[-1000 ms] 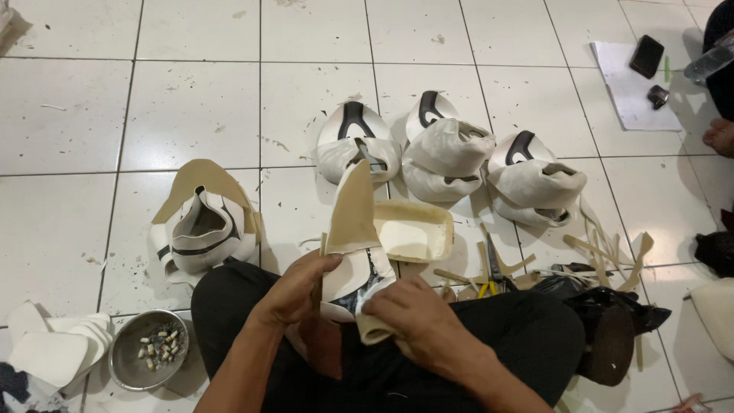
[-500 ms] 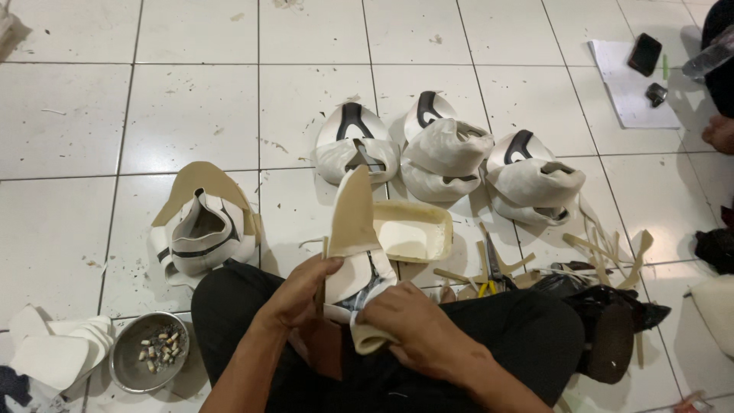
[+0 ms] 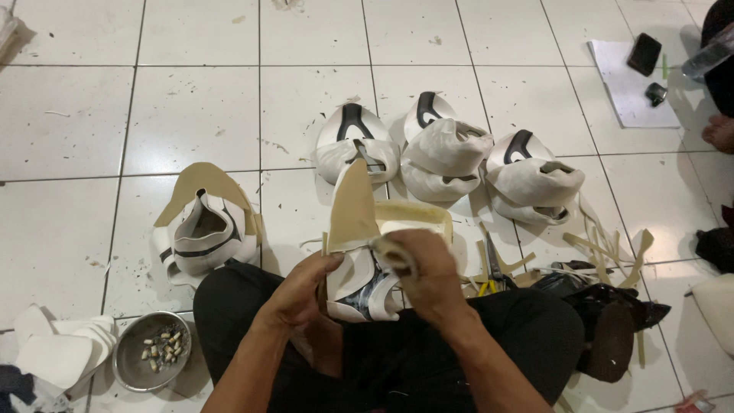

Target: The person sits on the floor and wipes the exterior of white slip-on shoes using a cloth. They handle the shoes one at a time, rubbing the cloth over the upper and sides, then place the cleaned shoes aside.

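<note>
Since the earlier frame our right hand (image 3: 419, 264) has climbed from the lower edge of the shoe upper (image 3: 359, 279) to its top, and now rubs there with a pale pad (image 3: 394, 255) pinched in the fingers. Our left hand (image 3: 300, 294) is closed on the upper's left side, thumb against the white leather, holding it upright over our lap. A tan insole board (image 3: 353, 206) stands up from the upper, leaning slightly left. Just behind it lies a cream tray (image 3: 417, 214). On the tiles beyond sit three finished uppers (image 3: 447, 157) in a row. Another upper (image 3: 200, 229) rests to our left, near a steel bowl (image 3: 151, 359) of small bits. Scissors (image 3: 493, 268) and tan offcuts (image 3: 604, 248) lie to our right.
</note>
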